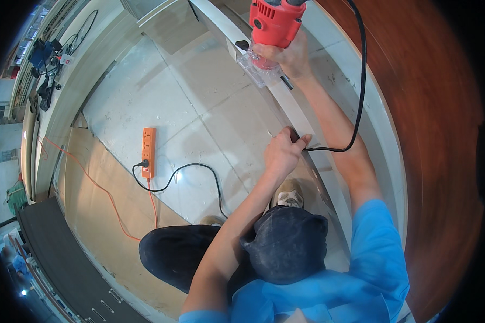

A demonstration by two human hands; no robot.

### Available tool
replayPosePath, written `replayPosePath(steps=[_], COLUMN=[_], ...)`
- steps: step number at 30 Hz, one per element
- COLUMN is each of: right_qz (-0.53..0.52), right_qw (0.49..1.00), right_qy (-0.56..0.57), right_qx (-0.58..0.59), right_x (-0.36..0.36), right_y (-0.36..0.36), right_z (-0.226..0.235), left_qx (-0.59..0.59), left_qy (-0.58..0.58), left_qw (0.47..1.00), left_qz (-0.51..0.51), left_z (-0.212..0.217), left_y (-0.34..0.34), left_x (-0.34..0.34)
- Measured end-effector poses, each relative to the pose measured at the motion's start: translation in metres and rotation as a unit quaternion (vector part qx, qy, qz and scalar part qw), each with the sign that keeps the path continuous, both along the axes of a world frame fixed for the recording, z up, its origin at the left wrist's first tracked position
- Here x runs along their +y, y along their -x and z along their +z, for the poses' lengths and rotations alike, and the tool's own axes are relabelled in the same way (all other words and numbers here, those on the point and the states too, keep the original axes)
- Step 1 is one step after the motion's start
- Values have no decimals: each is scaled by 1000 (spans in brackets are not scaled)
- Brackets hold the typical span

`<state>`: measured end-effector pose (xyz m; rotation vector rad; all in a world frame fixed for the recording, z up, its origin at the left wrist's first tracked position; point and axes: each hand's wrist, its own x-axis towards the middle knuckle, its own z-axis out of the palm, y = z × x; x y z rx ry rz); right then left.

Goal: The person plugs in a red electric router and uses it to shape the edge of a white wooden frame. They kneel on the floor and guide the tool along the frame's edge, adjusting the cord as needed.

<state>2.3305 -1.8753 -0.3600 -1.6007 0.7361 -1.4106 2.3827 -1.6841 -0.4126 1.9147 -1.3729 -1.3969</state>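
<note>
My right hand (286, 56) grips a red trim router (275, 24) with a clear base (258, 69), set on the edge of a long white panel (296, 116) that runs up the middle of the view. Lower down the same panel edge, my left hand (283, 151) is closed on the router's black power cord (355, 97) and rests against the panel. The cord loops from the tool's top, down the right side, to my left hand.
An orange power strip (149, 152) lies on the tiled floor with a black plug and an orange cable. A dark wooden door panel (442, 134) stands at the right. Cardboard sheets (91, 204) cover the floor at left. My knees and shoe (289, 195) are below.
</note>
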Motion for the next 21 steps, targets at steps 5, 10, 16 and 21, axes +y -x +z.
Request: replayPosePath(steps=[5,10,16,21], right_qz=[10,23,21,43], right_qw=[1000,1000,999,998], right_qy=[4,1,-24,-51], right_qx=[-21,3,11,-12], right_x=[2,2,0,0], right_y=[0,5,13,7], right_z=[7,16,33,67], left_qx=[4,7,-35,-43], left_qy=[8,8,9,79], left_qw=[1000,1000,997,991], left_qz=[3,4,-75,-95], left_z=[-2,-10,36,144], left_y=[0,2,-26,-130], left_x=[1,2,-6,-45])
